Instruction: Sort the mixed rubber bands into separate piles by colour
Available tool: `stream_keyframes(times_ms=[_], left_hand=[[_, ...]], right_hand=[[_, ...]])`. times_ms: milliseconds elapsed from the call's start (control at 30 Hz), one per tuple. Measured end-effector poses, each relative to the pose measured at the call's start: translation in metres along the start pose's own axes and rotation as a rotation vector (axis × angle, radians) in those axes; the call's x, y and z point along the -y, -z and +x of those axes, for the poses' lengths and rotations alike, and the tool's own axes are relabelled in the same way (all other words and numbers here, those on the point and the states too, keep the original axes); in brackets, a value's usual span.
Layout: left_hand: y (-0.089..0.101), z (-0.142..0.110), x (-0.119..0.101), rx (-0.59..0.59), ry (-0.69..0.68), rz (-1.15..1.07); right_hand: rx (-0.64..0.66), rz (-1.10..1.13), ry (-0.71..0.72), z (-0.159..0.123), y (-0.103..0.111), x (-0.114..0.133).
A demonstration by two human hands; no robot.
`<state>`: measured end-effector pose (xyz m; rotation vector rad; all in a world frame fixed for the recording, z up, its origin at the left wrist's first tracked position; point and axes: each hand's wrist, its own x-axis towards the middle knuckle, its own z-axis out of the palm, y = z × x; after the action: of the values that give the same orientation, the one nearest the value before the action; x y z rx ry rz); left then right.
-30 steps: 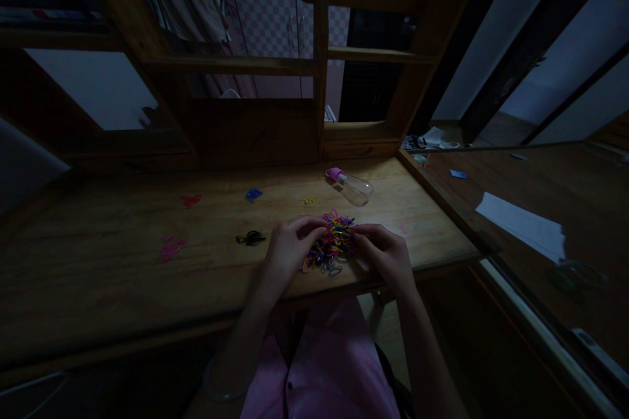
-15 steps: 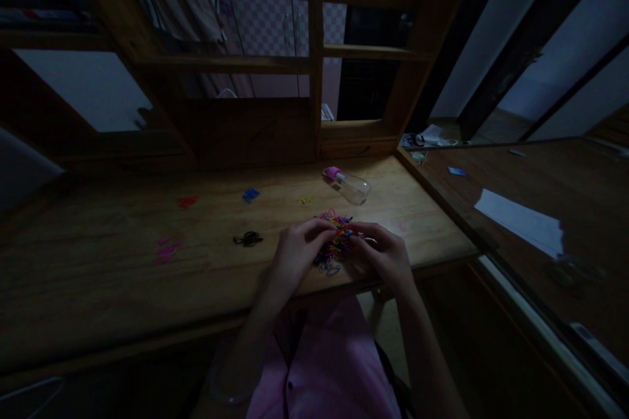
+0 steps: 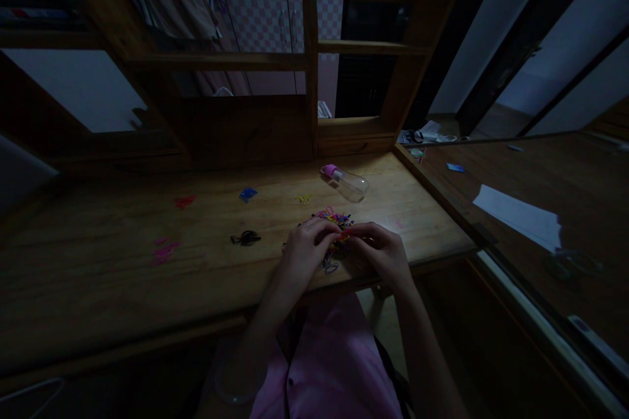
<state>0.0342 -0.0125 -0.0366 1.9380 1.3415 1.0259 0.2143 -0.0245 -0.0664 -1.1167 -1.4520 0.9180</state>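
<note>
A mixed heap of small coloured rubber bands [image 3: 336, 215] lies on the wooden desk near its front edge. Above the heap, my left hand [image 3: 310, 243] and my right hand [image 3: 381, 247] meet at the fingertips. Between them shows a red rubber band [image 3: 345, 234], pinched from both sides. Parts of the heap are hidden by my fingers. To the left lie sorted little piles: black bands [image 3: 246, 237], yellow bands [image 3: 304, 198], blue bands [image 3: 248, 194], red bands [image 3: 185, 201] and pink bands [image 3: 164, 251].
A clear bottle with a pink cap [image 3: 346, 183] lies on its side behind the heap. Wooden shelving [image 3: 226, 62] rises at the desk's back. On the brown surface to the right are white papers [image 3: 518, 217] and a blue card [image 3: 455, 167].
My hands have drawn slightly closer over the heap, the left one shifting right. The red band now shows more plainly between the fingertips. The piles lie as before.
</note>
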Motion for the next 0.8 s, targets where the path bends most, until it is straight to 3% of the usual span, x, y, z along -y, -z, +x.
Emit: stream_keyframes(times_ms=[233, 500, 800], left_hand=[[0.002, 0.000, -0.001, -0.032, -0.068, 0.052], [0.008, -0.002, 0.003, -0.020, 0.009, 0.072], [0.012, -0.002, 0.004, -0.090, -0.082, 0.131]], right_hand=[[-0.037, -0.012, -0.033, -0.001, 0.000, -0.003], [-0.063, 0.004, -0.076, 0.000, -0.002, -0.004], [-0.066, 0.002, -0.078, 0.001, -0.001, -0.002]])
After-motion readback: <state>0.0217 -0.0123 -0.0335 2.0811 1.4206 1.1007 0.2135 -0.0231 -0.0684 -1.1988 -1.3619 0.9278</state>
